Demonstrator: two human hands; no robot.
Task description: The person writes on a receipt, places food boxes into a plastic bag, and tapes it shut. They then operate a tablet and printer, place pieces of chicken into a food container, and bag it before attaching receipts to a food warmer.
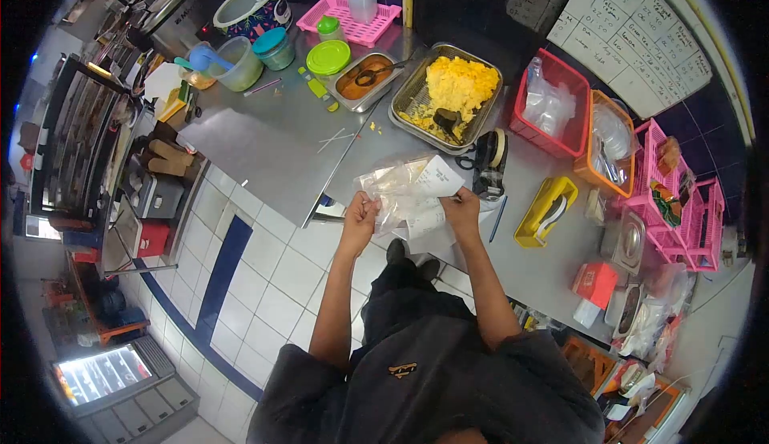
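Observation:
Over the counter's front edge, my left hand (pixel 361 218) pinches the left side of a clear plastic bag (pixel 390 206). White paper slips (pixel 436 178) with printed or written lines lie against the bag. On the other side, my right hand (pixel 462 210) has its fingers closed at the right edge of the slips. Whether those fingers also grip the plastic is hard to tell. Just beyond the bag stands a metal tray (pixel 404 116) of yellow crumbly food (pixel 460 84), with a dark scoop (pixel 447 120) in it. A black tape dispenser (pixel 489 164) stands close behind my right hand.
Left of the tray is a metal pan (pixel 350 98) of orange-brown sauce with a ladle. A yellow tape dispenser (pixel 535 218), a red basket (pixel 559 133) and an orange basket (pixel 591 170) stand to the right. Lidded tubs and a pink tray (pixel 320 13) line the back.

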